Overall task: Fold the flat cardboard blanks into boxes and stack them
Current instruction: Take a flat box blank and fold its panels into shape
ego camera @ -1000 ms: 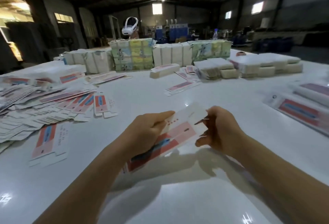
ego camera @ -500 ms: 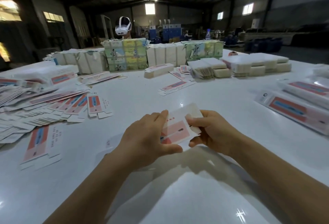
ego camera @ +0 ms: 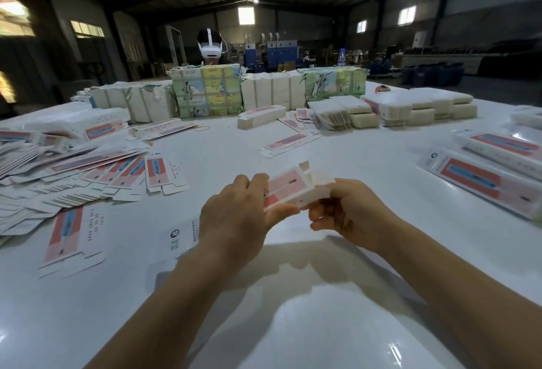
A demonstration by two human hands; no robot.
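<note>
with the left hand (ego camera: 234, 216) and right hand (ego camera: 349, 216) both pinching the half-formed box (ego camera: 296, 188) (end flaps open), uneven pressure may crease a panel.

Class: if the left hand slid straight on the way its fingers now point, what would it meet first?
The left hand points right, gripping the half-folded box. Straight on, it would probably meet the right hand first, which holds the box's other end.

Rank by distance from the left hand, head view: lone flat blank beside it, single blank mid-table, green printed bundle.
From the left hand:
1. Lone flat blank, to its left.
2. Single blank, beyond, mid-table.
3. Green printed bundle, far edge.
</note>
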